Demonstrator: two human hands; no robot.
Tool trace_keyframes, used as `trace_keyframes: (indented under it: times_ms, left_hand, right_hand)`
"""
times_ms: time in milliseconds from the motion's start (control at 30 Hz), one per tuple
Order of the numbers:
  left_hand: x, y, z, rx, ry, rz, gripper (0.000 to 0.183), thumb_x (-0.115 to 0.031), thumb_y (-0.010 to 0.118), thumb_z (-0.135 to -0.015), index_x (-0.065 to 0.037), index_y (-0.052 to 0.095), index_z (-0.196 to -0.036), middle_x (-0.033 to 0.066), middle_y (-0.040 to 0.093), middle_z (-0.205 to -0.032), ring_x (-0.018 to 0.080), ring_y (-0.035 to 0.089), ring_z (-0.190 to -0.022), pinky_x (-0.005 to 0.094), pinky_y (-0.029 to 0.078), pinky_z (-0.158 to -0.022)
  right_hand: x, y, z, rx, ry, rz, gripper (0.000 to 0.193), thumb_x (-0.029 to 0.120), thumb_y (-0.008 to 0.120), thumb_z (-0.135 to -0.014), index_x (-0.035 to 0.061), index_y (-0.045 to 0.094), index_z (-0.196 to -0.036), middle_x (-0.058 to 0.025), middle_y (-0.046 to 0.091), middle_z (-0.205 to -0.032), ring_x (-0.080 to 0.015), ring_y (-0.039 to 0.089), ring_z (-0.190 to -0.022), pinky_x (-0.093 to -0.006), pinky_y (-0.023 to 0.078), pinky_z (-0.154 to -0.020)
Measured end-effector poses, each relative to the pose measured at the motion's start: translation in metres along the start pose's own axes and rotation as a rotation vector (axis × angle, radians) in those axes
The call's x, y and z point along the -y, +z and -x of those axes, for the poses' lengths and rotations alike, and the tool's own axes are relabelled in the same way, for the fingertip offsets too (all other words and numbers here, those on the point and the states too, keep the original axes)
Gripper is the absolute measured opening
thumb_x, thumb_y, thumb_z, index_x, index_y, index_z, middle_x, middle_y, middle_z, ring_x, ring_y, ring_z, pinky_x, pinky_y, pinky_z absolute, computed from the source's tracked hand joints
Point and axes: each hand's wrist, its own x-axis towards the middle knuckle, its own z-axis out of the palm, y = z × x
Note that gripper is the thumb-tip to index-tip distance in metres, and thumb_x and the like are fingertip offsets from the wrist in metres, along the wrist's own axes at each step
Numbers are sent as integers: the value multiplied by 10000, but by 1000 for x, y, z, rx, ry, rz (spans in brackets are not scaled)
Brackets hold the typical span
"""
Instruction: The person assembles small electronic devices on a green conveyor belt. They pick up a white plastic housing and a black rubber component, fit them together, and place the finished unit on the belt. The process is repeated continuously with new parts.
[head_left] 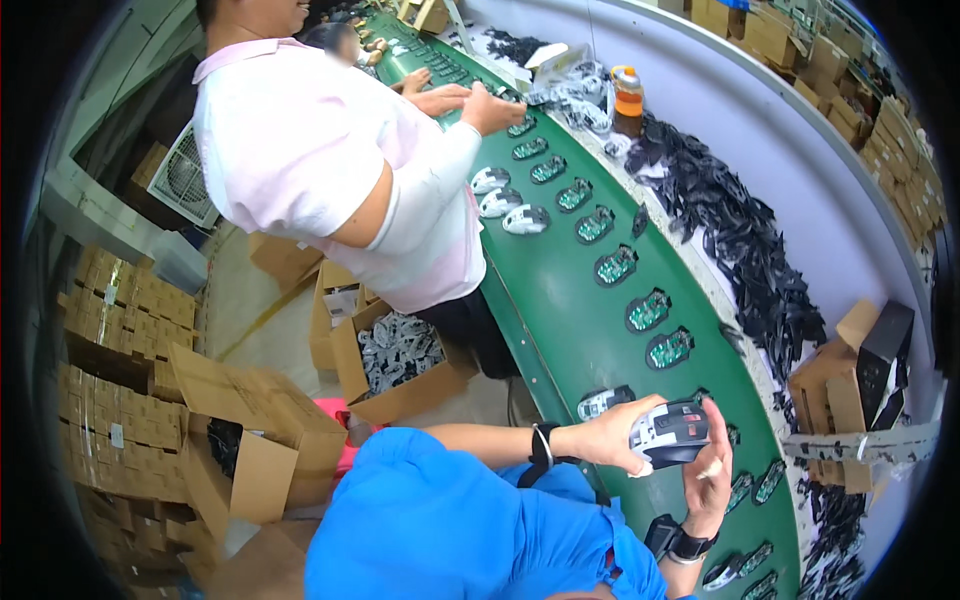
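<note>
Both hands meet over the near end of the green conveyor belt (560, 300), on one computer mouse (672, 432), grey-white with a dark top.

Left hand (612, 436): fingers curled snug around the mouse's left side, thumb underneath; firm hold. Black band on that wrist.

Right hand (708, 478): palm up beneath the mouse's right end, fingers half open and raised along its far side, touching it; whether they grip or only steady it is hard to tell at this angle. Dark watch on that wrist.

On the belt just left of the held mouse lies another assembled mouse (603, 402). Up the belt from it runs a row of open mouse bases with green circuit boards (648, 311). Farther up the belt, a co-worker in a pink shirt (300, 140) has both hands on the belt.
</note>
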Motion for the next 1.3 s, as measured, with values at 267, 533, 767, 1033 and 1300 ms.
trace_keyframes:
  times_ms: [267, 533, 767, 1033, 1300]
  left_hand:
    - [-2, 25, -13, -172, -151, 325, 494, -76, 738, -690, -29, 541, -1142, 10, 606, -1011, 81, 573, -910, 227, 483, -799]
    - [4, 54, -20, -169, -44, 54, 593, -114, 799, -630, 5, 548, -1154, 57, 628, -1037, 128, 597, -952, 276, 482, -845]
    - [39, 61, -62, -67, -351, 241, 571, -89, 785, -670, -4, 520, -1169, 53, 596, -1019, 115, 580, -910, 239, 495, -751]
    - [32, 75, -54, -129, 225, -676, 734, -87, 815, -592, 7, 473, -1235, 157, 502, -1153, 269, 537, -1060, 362, 461, -898]
    - [77, 96, -39, -51, 552, -1067, 687, -8, 680, -701, 59, 400, -1325, 282, 382, -1324, 440, 433, -1196, 460, 407, -976]
  right_hand:
    - [10, -15, -11, 96, 80, 123, 616, 149, 686, -777, -40, 466, -1320, -124, 539, -1264, -189, 518, -1157, -315, 397, -997]
    - [9, -32, 25, 60, -117, 106, 685, -26, 733, -720, -34, 449, -1343, -114, 533, -1283, -190, 536, -1143, -341, 427, -999]
    - [-17, -88, 10, -110, 71, -177, 520, 67, 632, -840, -49, 459, -1316, -98, 604, -1169, -155, 588, -1047, -310, 478, -931]
    - [-33, -88, 33, -189, -257, -430, 670, 151, 645, -846, 5, 319, -1414, -112, 556, -1242, -191, 548, -1119, -383, 450, -969]
    - [-73, -39, 31, -592, -340, -418, 380, 106, 524, -925, 35, 430, -1286, -63, 579, -1142, -170, 558, -1034, -312, 477, -877]
